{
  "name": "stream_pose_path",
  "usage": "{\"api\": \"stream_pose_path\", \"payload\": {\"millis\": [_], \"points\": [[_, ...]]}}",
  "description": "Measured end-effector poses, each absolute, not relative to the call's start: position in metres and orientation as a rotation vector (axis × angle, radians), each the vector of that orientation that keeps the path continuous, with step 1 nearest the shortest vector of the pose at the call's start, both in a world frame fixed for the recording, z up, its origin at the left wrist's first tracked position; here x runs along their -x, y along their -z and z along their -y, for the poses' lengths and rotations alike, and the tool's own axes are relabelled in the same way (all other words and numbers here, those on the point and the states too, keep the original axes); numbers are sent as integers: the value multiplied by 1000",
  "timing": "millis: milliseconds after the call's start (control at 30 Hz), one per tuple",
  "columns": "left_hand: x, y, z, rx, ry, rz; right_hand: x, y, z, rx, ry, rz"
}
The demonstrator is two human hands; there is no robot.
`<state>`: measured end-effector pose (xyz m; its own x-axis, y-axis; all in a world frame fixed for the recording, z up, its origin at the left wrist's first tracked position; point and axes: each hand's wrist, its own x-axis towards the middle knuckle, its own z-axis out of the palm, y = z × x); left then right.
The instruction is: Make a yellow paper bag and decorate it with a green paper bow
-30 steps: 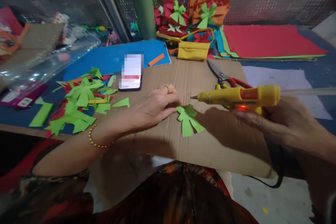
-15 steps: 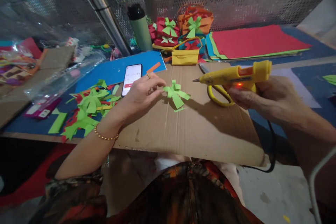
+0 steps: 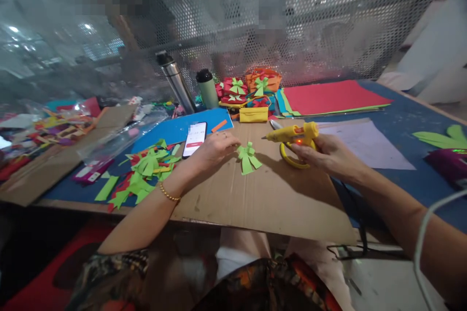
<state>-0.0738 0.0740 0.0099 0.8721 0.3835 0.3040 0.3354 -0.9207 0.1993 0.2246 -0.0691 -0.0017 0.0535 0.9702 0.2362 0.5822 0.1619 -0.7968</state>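
Blue tabletop (image 3: 412,126) underneath, well beyond both hands on every side. One brown cardboard sheet (image 3: 270,194) beneath both hands. One stack of red and green paper sheets (image 3: 332,98) far beyond the right hand. One heap of green and red paper offcuts (image 3: 146,172) to the outer side of the left wrist. One steel flask (image 3: 175,80) and one green bottle (image 3: 206,88) upright, well beyond the left hand. Cluster of small paper bags with green bows (image 3: 251,95) beyond the gap between the hands, number not clear. One phone (image 3: 195,138) flat, just beyond the left hand.

Right hand (image 3: 323,155) clenched round the grip of one yellow glue gun (image 3: 292,134); long axis level, nozzle aimed across towards the left hand, forearm stretched forward from the lower right. One pair of yellow-handled scissors (image 3: 290,155) under the gun, against the right fingers.

Left hand (image 3: 213,148) palm down, fingertips pinching the edge of one green paper bow (image 3: 248,157); wrist low on the cardboard, forearm angled in from the lower left. Bow flat between the two hands, loops towards the far side, tails towards the body.
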Motion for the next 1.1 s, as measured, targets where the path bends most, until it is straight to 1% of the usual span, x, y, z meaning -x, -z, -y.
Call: {"api": "stream_pose_path", "payload": {"millis": [233, 467, 533, 633, 767, 933, 1100], "points": [[65, -25, -84, -3094, -494, -609, -222, 2, 67, 1497, -603, 1601], [42, -23, -99, -3013, -355, -695, -220, -10, 70, 1446, -633, 1584], [39, -20, -99, -2970, -361, -728, -221, -9, 69, 1462, -651, 1558], [40, -19, -102, -2799, -495, -836, -223, -6, 66, 1510, -645, 1514], [42, -29, -122, -2359, -680, -1137, -224, -5, 64, 1551, -579, 1447], [29, -40, -154, -2094, -604, -1277, -222, -10, 64, 1504, -534, 1430], [-2, -39, -174, -1860, -554, -1306, -224, -13, 65, 1516, -468, 1452]]}}
